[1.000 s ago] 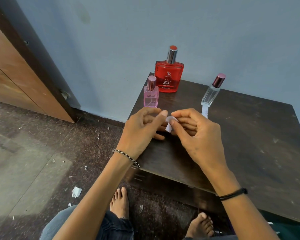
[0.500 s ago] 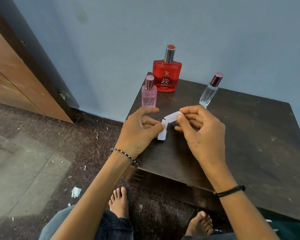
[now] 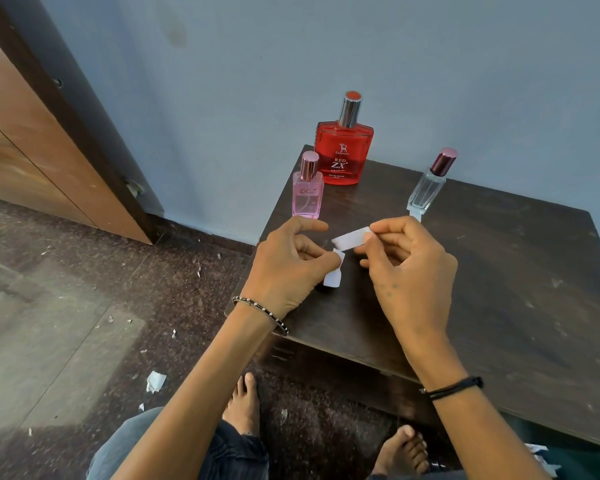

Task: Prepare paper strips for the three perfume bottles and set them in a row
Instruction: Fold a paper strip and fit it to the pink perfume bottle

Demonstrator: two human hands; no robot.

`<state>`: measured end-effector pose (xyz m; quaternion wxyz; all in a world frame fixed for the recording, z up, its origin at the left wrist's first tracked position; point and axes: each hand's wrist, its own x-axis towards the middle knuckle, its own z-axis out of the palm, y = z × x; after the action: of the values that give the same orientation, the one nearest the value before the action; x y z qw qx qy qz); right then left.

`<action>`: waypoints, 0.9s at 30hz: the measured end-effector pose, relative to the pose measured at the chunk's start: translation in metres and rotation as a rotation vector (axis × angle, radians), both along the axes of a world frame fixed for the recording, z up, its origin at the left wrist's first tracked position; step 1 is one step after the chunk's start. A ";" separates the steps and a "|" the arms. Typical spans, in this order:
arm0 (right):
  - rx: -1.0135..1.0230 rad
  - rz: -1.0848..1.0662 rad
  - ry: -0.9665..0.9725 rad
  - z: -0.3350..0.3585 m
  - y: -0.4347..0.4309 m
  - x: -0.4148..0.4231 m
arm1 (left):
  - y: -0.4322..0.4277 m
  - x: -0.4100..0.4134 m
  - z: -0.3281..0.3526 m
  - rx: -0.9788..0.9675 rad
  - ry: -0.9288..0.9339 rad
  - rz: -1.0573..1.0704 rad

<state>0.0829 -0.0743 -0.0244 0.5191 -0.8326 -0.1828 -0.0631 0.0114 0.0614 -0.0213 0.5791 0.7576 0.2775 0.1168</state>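
Three perfume bottles stand at the back of the dark wooden table (image 3: pixel 520 292): a small pink bottle (image 3: pixel 307 194) at the left, a large red bottle (image 3: pixel 343 150) behind it, and a slim clear bottle (image 3: pixel 428 188) at the right with a white paper strip (image 3: pixel 415 216) at its base. Above the table's left part, my left hand (image 3: pixel 291 265) pinches one white paper strip (image 3: pixel 335 271) that hangs down. My right hand (image 3: pixel 409 268) pinches a second white paper strip (image 3: pixel 350 238) by its right end. The two pieces are apart.
The table stands against a blue wall, with a wooden door (image 3: pixel 32 140) at the left. Paper scraps (image 3: pixel 155 381) litter the dark stone floor beside the table. My bare feet (image 3: pixel 243 403) rest under the table's front edge.
One second ago both hands held a single folded paper piece close together. They have since pulled apart, and the paper is now two separate strips, one in each hand.
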 end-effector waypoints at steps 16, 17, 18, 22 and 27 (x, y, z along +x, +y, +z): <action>0.082 0.058 0.027 0.012 -0.004 0.004 | -0.004 -0.009 0.009 0.426 -0.093 0.239; 0.085 0.074 0.018 0.012 -0.004 0.003 | -0.004 -0.009 0.009 0.386 -0.111 0.250; 0.086 0.096 0.005 0.012 -0.003 0.002 | -0.005 -0.008 0.011 0.310 -0.116 0.245; 0.055 0.234 -0.073 0.009 0.000 -0.002 | -0.009 -0.006 0.015 -0.073 -0.124 0.196; 0.005 0.365 -0.095 0.005 0.003 -0.003 | -0.005 -0.004 0.011 -0.266 -0.181 0.185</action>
<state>0.0796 -0.0718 -0.0199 0.5148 -0.7803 -0.3552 -0.0076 0.0077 0.0567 -0.0100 0.6835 0.6321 0.3059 0.1994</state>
